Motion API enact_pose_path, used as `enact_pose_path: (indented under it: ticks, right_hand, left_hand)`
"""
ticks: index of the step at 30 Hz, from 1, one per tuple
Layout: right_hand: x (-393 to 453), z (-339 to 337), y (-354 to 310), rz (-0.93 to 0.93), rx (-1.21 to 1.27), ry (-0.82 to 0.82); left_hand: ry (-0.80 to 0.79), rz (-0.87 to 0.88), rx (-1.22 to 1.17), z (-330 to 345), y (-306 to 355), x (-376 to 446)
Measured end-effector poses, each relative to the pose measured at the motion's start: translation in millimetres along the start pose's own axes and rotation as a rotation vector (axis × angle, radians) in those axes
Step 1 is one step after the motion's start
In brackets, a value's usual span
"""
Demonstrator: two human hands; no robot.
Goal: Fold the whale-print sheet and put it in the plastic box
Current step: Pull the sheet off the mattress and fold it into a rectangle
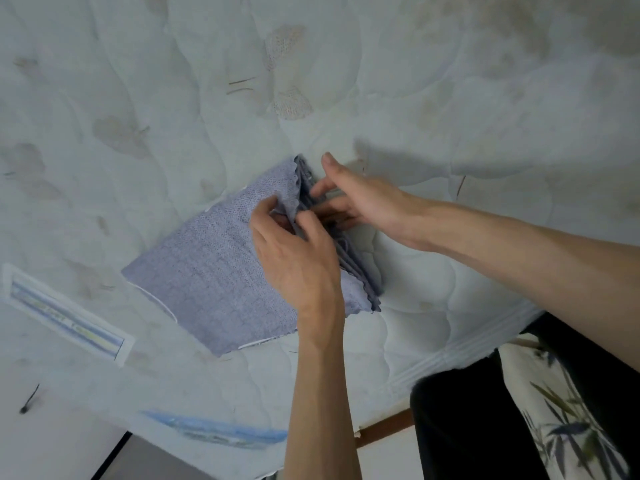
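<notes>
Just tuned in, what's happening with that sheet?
A person is folding the sheet on the mattress. It is already a compact, layered square. The left hand pinches the top layer at the stacked edge, while the right hand has its fingers against the layers. No plastic box is in view.

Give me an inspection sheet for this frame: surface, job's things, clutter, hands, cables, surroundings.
Surface: quilted mattress, pale, stained in patches, with a sewn label.
Job's things: blue-grey folded sheet lies on the mattress in many layers, its stacked edges toward the right; plastic box nothing seen.
Clutter: small dark scrap near the left edge.
Hands: left hand pinches the sheet's top layers; right hand has fingers slipped in between the layers.
Cables: nothing seen.
Surroundings: wooden bed frame, leaf-print fabric at lower right.
</notes>
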State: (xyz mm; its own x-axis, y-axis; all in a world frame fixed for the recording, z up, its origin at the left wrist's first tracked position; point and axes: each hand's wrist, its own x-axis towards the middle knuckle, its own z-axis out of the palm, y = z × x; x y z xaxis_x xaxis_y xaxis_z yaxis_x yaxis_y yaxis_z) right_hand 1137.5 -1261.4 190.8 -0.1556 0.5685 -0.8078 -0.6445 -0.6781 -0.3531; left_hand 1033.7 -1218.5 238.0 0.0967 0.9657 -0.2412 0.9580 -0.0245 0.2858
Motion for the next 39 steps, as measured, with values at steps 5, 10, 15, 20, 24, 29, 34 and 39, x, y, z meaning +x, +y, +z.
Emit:
enact_pose_path:
  ticks: [5,10,15,20,24,29,34,39]
  right_hand:
    - [-3.2,5.6,3.7,0.143,0.39,-0.117]
    - [-12.7,14.1,13.3,0.2,0.652,-0.116]
    - [-17.2,25.7,21.6,0.213,0.664,-0.151]
    - [-12.3,26.5,18.5,0.185,0.731,-0.177]
    - [-7.4,31.3,12.4,0.159,0.751,-0.144]
    - [-4.7,33.7,14.4,0.121,0.668,-0.072]
    - [3.7,36.7,-1.2,0.154,0.599,-0.113]
    - [18.0,32.6,-33.0,0.059,0.496,0.047]
  left_hand:
    - [-0.013,-0.002,-0.017,-1.2,-0.9,-3.5]
    - [-0.043,-0.074,0.008,-2.2,4.4,-1.1]
    - [-0.041,-0.05,0.09,-7.9,5.5,-2.1]
    - [-0.027,-0.016,0.088,-13.8,-8.7,-13.2]
    - [-0.054,0.029,0.149,-4.7,-12.9,-25.8]
    - [-0.061,-0.129,0.016,5.5,-20.8,-32.8]
    - [-0.016,-0.156,-0.091,13.8,-33.0,-52.1]
    - [-0.036,-0.061,-0.092,27.5,-40.2,-48.4]
